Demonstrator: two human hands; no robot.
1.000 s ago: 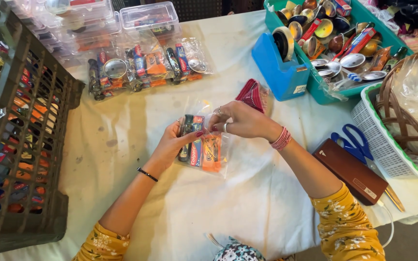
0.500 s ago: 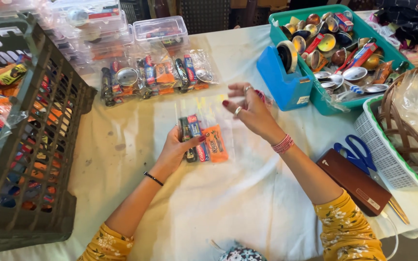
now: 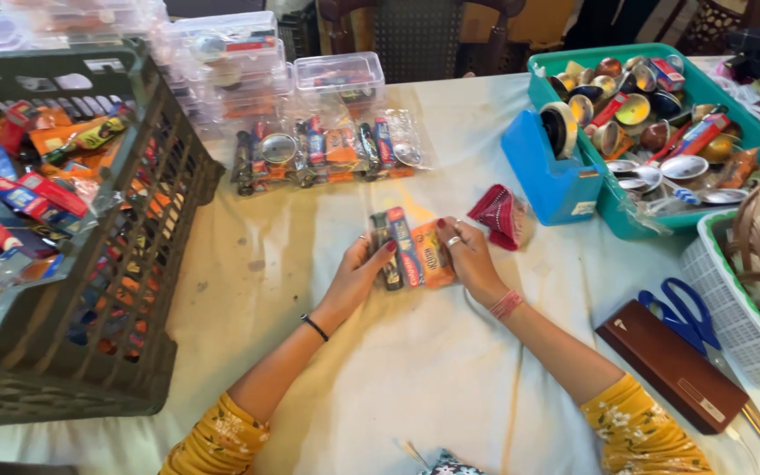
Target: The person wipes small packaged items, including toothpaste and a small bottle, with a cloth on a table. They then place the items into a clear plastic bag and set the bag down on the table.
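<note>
A dark plastic crate (image 3: 90, 290) full of small coloured packets fills the left side of the white-clothed table (image 3: 415, 378). Beside it, the left hand (image 3: 364, 268) curls its fingers against the left edge of a clear packet of small items (image 3: 411, 251), which lies on the cloth at the table's middle. The right hand (image 3: 468, 259) presses on the packet's right edge, so both hands pinch it between them. Just right lies a red pouch (image 3: 499, 215), then a blue tape dispenser (image 3: 556, 163), a teal tray (image 3: 653, 220) of trinkets, blue scissors (image 3: 683, 312) and a brown case (image 3: 670, 365).
</note>
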